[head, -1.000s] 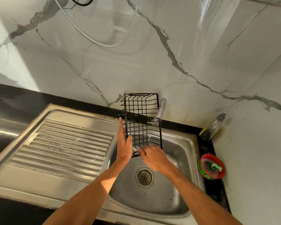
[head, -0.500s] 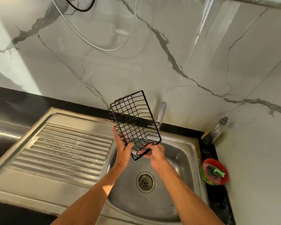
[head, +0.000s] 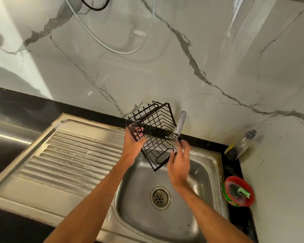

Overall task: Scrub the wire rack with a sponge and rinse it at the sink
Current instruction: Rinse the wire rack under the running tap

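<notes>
A black wire rack (head: 152,132) hangs tilted above the steel sink basin (head: 167,218), just under the tap (head: 180,122). My left hand (head: 132,143) grips the rack's left edge, fingers curled through the wires. My right hand (head: 180,163) is beside the rack's lower right corner with fingers spread and relaxed; its thumb lies near the wire loop, and contact is unclear. A green sponge (head: 244,192) lies in a red bowl (head: 238,193) on the right counter.
A ribbed steel drainboard (head: 67,160) stretches left of the basin. The drain (head: 159,198) sits in the basin's middle. A clear bottle (head: 240,146) leans in the corner by the marble wall. A white hose and a black cable hang on the wall above.
The rack has turned from upright to tilted, top leaning left. My left hand shifted up to the rack's left edge. My right hand let go of the bottom and opened beside it.
</notes>
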Available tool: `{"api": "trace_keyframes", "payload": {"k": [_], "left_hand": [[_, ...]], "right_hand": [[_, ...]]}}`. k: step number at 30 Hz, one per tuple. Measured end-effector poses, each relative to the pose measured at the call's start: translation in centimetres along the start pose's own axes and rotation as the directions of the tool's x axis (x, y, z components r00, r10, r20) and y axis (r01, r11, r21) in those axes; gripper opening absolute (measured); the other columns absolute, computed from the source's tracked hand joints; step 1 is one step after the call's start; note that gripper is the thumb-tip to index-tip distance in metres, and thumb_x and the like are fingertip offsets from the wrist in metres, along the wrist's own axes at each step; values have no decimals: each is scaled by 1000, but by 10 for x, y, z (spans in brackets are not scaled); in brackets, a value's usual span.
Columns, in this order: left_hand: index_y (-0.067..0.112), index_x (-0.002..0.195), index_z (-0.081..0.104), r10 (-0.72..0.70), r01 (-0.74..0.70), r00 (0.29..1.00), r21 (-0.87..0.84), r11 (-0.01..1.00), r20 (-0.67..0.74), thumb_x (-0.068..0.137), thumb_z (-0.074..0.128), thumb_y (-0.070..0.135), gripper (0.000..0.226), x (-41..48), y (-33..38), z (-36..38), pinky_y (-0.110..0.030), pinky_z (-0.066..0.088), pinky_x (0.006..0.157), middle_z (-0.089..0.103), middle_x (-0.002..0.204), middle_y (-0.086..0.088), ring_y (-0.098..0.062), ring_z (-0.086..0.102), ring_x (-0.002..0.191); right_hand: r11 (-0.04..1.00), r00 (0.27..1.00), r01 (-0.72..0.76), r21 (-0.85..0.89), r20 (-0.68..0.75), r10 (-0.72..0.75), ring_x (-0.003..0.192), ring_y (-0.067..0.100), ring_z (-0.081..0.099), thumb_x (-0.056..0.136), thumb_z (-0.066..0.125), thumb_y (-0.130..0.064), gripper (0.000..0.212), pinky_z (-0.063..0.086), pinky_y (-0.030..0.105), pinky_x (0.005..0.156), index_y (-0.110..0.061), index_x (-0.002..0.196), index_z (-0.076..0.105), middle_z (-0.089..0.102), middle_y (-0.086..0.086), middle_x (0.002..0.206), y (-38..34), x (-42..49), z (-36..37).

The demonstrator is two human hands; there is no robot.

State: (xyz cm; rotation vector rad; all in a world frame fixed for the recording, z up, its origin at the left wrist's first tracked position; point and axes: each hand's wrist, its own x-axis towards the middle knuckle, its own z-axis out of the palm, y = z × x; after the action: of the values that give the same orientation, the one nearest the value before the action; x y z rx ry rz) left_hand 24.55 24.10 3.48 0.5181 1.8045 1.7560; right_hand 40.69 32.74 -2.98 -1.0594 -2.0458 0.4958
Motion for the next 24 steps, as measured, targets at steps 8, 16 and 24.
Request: {"api": "trace_keyframes", "payload": {"k": [8,16,24], "left_hand": [[19,134,45,60,-60,998,-4,998,-13,86,67,-4,58,1,5,0,-39,46,104,61,124,0,-14,58,117],[17,136,41,24,-27,998,-40,999,-66,91,59,-5,53,0,6,10,-38,43,105,58,123,-2,-14,56,113],[26,143,40,-112,98,989,-147,984,-93,93,54,3,57,2,-2,19,-52,32,120,50,147,-4,-26,46,136]], "right_hand": [[770,634,566,-296,753,-176,153,26,-3,104,17,-48,60,-7,43,121,-20,158,18,4,7,166,30,15,15],[720,574,645,-259,786,-232,153,24,6,105,12,-48,59,-8,38,119,-22,156,23,14,9,165,30,13,13],[735,575,650,-194,758,-309,147,22,30,102,25,-42,54,14,42,124,-20,147,44,42,6,155,31,5,4]]}}
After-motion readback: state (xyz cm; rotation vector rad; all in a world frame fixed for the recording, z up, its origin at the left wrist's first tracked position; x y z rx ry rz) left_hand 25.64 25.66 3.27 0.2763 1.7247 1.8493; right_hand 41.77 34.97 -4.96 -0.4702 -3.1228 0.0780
